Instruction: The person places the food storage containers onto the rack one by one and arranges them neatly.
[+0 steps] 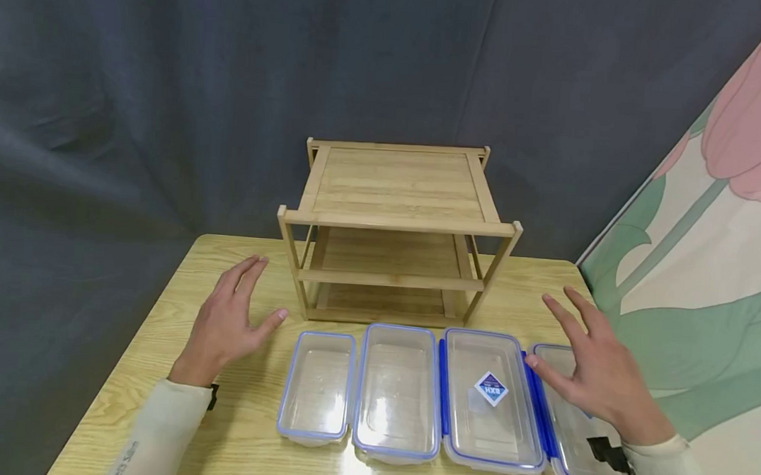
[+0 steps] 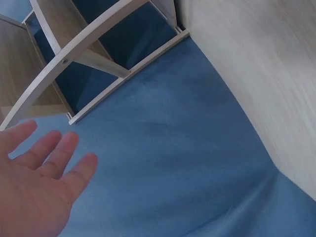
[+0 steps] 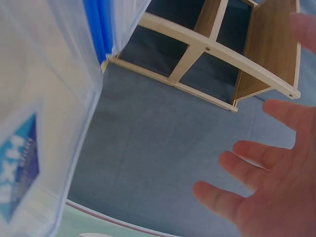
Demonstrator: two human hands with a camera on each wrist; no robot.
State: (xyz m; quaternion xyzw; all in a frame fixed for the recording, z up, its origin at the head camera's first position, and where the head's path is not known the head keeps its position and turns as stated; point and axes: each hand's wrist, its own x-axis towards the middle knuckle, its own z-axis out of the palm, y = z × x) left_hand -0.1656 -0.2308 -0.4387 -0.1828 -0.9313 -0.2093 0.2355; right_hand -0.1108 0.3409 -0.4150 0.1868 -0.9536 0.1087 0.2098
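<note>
My left hand (image 1: 226, 323) hovers over the left side of the table, fingers spread and holding nothing. On the other side my right hand (image 1: 604, 368) hangs above the rightmost lidded container (image 1: 585, 445), its fingers apart and nothing in them; the hand hides part of that box. Beside it lies a clear container with a blue-and-white label (image 1: 491, 389). Further left are a clear container (image 1: 399, 394) with a pale blue rim and a smaller clear container (image 1: 317, 383). The row sits in front of a wooden shelf rack (image 1: 400, 224).
The light wood table (image 1: 244, 430) carries everything. A dark blue curtain (image 1: 233, 103) hangs behind the rack, and a flower-patterned cloth (image 1: 703, 294) rises at the right. The rack's slanted side frame (image 2: 89, 44) shows in the left wrist view.
</note>
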